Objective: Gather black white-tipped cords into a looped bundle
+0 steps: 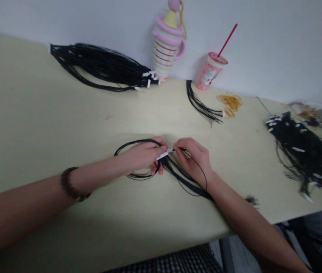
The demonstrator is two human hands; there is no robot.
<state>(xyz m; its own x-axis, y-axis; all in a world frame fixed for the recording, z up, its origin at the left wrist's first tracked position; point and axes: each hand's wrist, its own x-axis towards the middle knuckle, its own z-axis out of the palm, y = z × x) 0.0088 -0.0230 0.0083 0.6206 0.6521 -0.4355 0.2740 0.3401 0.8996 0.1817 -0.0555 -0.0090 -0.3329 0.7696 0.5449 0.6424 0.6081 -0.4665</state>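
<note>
Near the middle of the table, my left hand [146,153] is closed around a looped bundle of black cables [189,184]. A white connector [162,156] shows at its thumb and fingertips. My right hand [193,155] pinches the end of one thin black cable [203,172] just right of the connector, close to a small pale piece. That thin cable arcs back over the right hand. The rest of the bundle runs under my right wrist, and its frayed-looking ends [252,201] show beyond the forearm.
Against the wall lies a large black cable bundle [101,68] with white connectors, beside a pastel cup [165,53]. A pink drink cup [210,72] with a straw, a small cable bundle [201,106] and yellow rubber bands [231,102] sit right of it. More cables [306,148] are piled far right.
</note>
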